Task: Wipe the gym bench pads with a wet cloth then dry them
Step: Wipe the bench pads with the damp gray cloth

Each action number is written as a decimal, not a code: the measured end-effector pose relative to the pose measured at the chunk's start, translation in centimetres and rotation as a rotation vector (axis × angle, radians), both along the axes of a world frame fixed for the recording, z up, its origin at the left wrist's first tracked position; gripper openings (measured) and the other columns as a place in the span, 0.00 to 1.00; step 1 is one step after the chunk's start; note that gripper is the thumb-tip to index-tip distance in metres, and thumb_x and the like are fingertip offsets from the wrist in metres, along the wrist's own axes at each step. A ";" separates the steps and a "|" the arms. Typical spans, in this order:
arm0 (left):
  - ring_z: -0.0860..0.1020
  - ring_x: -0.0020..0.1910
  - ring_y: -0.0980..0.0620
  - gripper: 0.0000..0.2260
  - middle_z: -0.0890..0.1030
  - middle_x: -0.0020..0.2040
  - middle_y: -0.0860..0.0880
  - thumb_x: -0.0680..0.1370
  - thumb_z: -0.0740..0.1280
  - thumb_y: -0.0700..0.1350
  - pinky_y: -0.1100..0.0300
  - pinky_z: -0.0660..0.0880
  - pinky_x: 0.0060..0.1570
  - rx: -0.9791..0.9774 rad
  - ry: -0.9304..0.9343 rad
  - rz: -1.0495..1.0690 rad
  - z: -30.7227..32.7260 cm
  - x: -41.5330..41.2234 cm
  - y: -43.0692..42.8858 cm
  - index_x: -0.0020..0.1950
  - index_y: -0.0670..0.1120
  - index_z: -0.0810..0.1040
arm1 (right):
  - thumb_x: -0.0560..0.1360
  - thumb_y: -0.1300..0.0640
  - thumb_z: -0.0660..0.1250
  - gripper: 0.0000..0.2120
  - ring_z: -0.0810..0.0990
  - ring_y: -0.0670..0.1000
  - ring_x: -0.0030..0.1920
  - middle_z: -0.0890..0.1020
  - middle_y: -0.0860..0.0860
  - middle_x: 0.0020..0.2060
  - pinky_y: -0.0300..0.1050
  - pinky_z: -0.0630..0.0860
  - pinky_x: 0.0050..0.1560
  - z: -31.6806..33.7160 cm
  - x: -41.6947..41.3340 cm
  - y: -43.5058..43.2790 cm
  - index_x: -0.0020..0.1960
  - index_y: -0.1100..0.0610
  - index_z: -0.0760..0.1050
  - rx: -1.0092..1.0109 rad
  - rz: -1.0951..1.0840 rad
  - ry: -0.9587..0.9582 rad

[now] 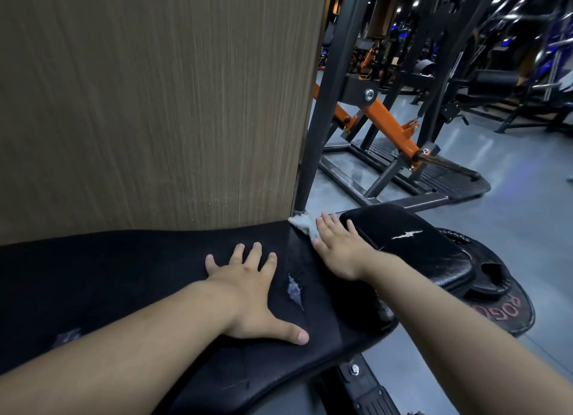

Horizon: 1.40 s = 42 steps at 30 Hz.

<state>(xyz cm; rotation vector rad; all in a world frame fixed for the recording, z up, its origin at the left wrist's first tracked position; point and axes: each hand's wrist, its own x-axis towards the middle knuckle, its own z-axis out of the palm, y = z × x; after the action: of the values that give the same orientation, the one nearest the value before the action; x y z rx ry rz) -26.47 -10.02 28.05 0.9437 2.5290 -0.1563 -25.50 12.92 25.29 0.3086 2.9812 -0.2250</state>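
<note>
our left hand (248, 293) lies flat on the long black pad (124, 275), its fingers (255, 255) spread wide and straight. our right hand (339, 248) presses on the white cloth (300, 223), fingers (326, 224) straight and slightly apart. the cloth pokes out just beyond and left of those fingers, at the pad's far edge beside the wood panel (155, 104). a torn patch (294, 290) sits between our hands. right of the right fingers lies the smaller pad (434, 259), with a weight plate (508, 309) past it.
</note>
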 end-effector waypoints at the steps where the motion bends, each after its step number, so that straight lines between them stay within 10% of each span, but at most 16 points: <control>1: 0.35 0.79 0.43 0.64 0.34 0.80 0.48 0.58 0.60 0.83 0.30 0.43 0.73 -0.011 -0.004 -0.003 0.2 0.0 0.1 0.80 0.51 0.35 | 0.85 0.47 0.43 0.29 0.38 0.52 0.79 0.41 0.54 0.80 0.53 0.36 0.77 -0.1 -1.4 0.2 0.80 0.59 0.41 -0.006 -0.004 -0.001; 24: 0.35 0.79 0.45 0.62 0.37 0.81 0.48 0.60 0.65 0.80 0.29 0.41 0.72 0.108 -0.052 0.043 1.3 0.9 -0.9 0.81 0.50 0.39 | 0.80 0.49 0.44 0.29 0.32 0.34 0.74 0.40 0.39 0.78 0.39 0.31 0.74 -0.3 15.0 -7.3 0.80 0.48 0.43 -0.214 0.185 0.096; 31: 0.29 0.76 0.45 0.69 0.30 0.78 0.45 0.55 0.61 0.84 0.34 0.35 0.73 0.048 -0.052 0.094 1.6 0.0 -4.4 0.79 0.48 0.31 | 0.72 0.38 0.31 0.38 0.29 0.43 0.76 0.34 0.44 0.78 0.44 0.28 0.74 0.0 11.7 -8.2 0.80 0.51 0.37 -0.036 0.266 0.034; 42: 0.34 0.78 0.41 0.71 0.31 0.79 0.44 0.52 0.60 0.85 0.37 0.41 0.76 -0.085 -0.007 0.068 0.4 -0.8 -4.3 0.78 0.45 0.31 | 0.84 0.48 0.41 0.28 0.38 0.52 0.79 0.41 0.53 0.80 0.55 0.35 0.77 0.1 -2.5 -6.6 0.80 0.58 0.41 0.051 0.140 0.011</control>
<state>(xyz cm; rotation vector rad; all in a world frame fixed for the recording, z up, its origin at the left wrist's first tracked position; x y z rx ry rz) -27.24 -14.29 28.46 0.8234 2.5226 -0.2370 -28.03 6.28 25.37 0.1027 3.0071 -0.1365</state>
